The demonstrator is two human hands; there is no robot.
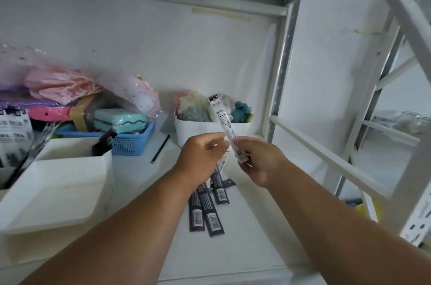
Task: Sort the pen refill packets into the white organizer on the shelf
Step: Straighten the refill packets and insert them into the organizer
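Two bare forearms are reaching in from the bottom edge, meeting over the white shelf board (245,233). The right hand (258,163) is pinching the lower end of a white refill packet (224,124) between thumb and curled fingers, and the packet is tilting up and slightly leftward away from the fingertips. The left hand (201,156) is curling its fingers round a bunch of dark refill packets (207,207), which are hanging down below the fist and fanning out, their lower ends with barcodes lying on or just above the shelf board; its fingertips are also meeting the white packet just beside the right thumb, though whether they are gripping it cannot be told. Left of the left hand's knuckles, the white organizer (70,182) is standing with its open compartments facing up, and more white packets (14,131) and dark ones are standing in its far-left sections. Beyond the fingers, a black pencil-like stick (160,148) is lying on the shelf, between a blue mesh basket (133,140) holding a teal case and a white tub (198,133) filled with soft coloured items. Pink and purple bags (58,84) are piling up behind the basket, against the white back wall.
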